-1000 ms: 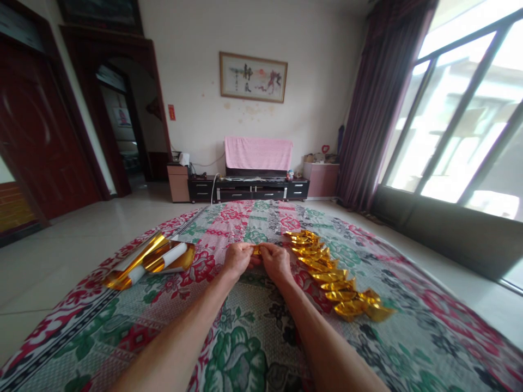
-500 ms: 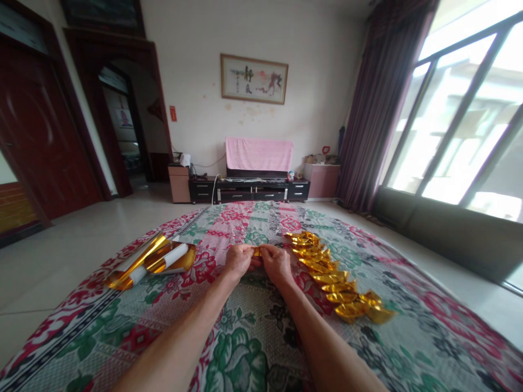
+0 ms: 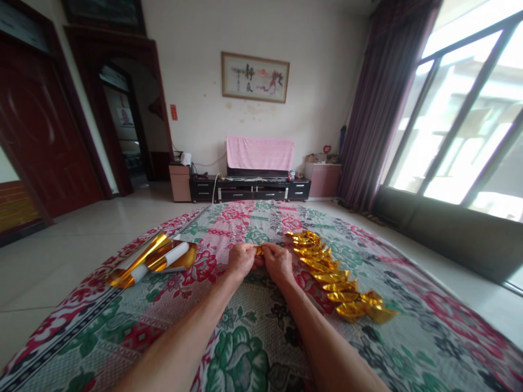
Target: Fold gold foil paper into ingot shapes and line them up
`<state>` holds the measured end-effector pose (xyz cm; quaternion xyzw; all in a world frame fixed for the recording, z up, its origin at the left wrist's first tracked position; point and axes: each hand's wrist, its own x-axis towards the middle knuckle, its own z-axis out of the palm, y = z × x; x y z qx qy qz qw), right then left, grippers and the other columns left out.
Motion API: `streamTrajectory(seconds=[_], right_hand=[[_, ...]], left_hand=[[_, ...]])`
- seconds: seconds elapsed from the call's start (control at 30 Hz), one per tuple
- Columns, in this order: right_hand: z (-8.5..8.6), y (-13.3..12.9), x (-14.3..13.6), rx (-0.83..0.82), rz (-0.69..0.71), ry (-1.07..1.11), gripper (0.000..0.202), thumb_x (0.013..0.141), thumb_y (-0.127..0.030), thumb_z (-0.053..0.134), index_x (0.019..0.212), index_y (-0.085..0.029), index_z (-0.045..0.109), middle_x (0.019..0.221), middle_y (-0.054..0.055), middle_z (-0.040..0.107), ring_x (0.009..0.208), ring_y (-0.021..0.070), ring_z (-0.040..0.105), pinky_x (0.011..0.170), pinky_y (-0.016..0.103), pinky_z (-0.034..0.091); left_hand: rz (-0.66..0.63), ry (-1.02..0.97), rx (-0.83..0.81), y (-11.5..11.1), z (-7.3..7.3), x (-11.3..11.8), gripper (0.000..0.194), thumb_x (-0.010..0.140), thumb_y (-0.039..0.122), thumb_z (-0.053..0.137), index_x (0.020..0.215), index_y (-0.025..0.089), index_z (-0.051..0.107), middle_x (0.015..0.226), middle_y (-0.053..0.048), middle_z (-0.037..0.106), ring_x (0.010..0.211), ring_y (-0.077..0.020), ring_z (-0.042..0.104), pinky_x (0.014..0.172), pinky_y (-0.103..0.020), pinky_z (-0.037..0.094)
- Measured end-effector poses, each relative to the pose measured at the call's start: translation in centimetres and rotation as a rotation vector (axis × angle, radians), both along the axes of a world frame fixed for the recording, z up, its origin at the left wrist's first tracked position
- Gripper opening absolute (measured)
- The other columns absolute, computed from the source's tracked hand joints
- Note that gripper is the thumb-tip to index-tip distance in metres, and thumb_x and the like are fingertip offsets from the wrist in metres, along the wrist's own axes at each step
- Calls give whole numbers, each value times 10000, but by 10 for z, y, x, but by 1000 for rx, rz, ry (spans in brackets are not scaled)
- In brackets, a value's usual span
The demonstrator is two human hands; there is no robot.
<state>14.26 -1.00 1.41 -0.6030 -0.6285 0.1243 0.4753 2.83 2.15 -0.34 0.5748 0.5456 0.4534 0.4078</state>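
Between my two hands, over the middle of the flowered cloth, is a small folded piece of gold foil paper. My left hand is closed, pinching its left end. The right end is pinched by my right hand, also closed. Fingers cover most of the piece, so its full shape is hidden. To the right lies a slanting row of several folded gold foil ingots. Loose curled sheets of gold foil paper, white on the back, lie to the left.
A patterned cloth covers the rounded surface under my hands. Beyond it stands a low black TV cabinet, with a pink towel draped over the screen. Purple curtains and a window are at the right, a red door at the left.
Both hands keep their pinch on the gold foil paper and have shifted very slightly. The view has moved a little; the foil row and loose sheets lie as before.
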Motion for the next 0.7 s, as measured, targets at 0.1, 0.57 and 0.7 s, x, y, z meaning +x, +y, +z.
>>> streamTrajectory(seconds=[0.1,0.57,0.7], right_hand=[[1,-1,0,7,10,5,297,773,-278,431,793,-220,722,720,6,704,672,143,621,633,190,415],[4,1,1,-74,52,135,385,731,-249,402,1005,-158,657,696,24,699,631,156,620,631,212,447],[1,2,0,-92,86,162,378,696,-226,413,978,-176,660,679,10,699,634,156,625,628,217,453]], left_hand=[[7,5,-6,-1,0,0,279,765,245,477,952,160,666,575,-30,674,468,-123,589,427,-164,424],[-63,-172,-158,-13,29,-13,266,739,218,465,898,141,664,594,-14,670,495,-128,610,422,-187,424],[-20,-244,-191,-13,34,-21,262,733,219,465,891,109,642,579,-28,661,451,-120,587,392,-182,400]])
